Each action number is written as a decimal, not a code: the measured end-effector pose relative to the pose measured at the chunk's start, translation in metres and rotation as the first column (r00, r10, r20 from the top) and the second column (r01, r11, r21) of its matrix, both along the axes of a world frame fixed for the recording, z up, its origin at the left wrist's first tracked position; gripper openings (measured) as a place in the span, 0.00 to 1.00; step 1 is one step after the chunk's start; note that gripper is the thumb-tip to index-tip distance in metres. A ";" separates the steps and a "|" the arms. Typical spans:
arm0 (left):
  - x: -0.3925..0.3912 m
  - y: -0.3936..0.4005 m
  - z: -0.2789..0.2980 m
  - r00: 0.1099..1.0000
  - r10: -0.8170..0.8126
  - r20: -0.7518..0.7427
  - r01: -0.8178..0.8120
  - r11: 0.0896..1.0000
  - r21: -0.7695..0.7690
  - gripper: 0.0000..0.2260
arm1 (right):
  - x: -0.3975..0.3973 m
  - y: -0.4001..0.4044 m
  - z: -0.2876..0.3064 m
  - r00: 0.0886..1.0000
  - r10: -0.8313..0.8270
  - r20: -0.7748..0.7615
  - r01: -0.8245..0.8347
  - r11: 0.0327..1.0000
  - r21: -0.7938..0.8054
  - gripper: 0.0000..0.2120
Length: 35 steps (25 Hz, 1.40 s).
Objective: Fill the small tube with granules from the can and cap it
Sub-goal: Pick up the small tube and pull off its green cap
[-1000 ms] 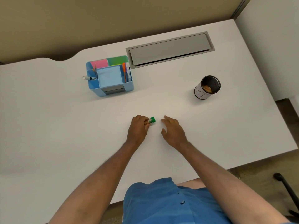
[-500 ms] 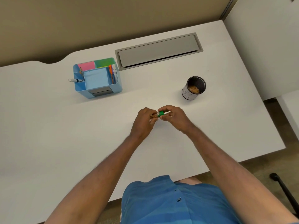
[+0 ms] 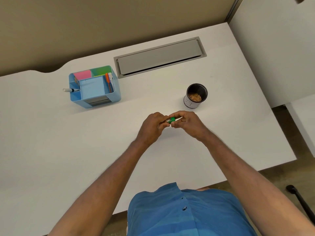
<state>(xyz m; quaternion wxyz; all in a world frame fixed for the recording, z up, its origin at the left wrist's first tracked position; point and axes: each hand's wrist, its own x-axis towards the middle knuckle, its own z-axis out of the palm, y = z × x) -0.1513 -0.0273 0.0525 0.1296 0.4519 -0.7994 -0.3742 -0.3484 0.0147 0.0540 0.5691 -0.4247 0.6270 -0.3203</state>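
A small tube (image 3: 165, 123) with brownish content lies sideways between my hands, just above the white desk (image 3: 51, 142). My left hand (image 3: 151, 127) is closed around its body and hides most of it. My right hand (image 3: 187, 124) pinches the green cap (image 3: 172, 120) at the tube's right end with its fingertips. The open can (image 3: 196, 96), dark inside with tan granules at its bottom, stands upright behind and to the right of my hands.
A blue desk organiser (image 3: 94, 86) with sticky notes, pens and a marker sits at the back left. A grey cable-tray cover (image 3: 159, 57) is set into the desk's rear. The desk's right edge lies past the can, and a chair leg (image 3: 300, 200) shows below.
A second ago my left hand held the tube on the desk and my right lay flat beside it. My right hand has since come over and taken hold of the green cap.
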 end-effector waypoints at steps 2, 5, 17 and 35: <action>-0.002 0.002 0.002 1.000 0.026 0.016 -0.026 1.000 -0.014 0.09 | 0.001 -0.001 0.000 1.000 0.002 -0.020 -0.002 1.000 -0.012 0.13; -0.002 0.007 0.004 0.997 0.054 0.057 -0.052 0.998 -0.029 0.09 | 0.005 0.000 -0.002 0.997 0.010 -0.079 -0.013 0.999 -0.035 0.13; 0.020 0.016 0.007 0.993 0.098 0.059 -0.097 0.995 -0.021 0.10 | 0.024 -0.001 0.003 0.991 0.069 -0.117 -0.070 0.998 -0.005 0.12; 0.050 0.009 0.005 0.968 0.249 0.024 -0.250 0.966 0.061 0.13 | 0.034 -0.004 -0.005 0.992 0.009 -0.123 -0.016 0.998 -0.053 0.12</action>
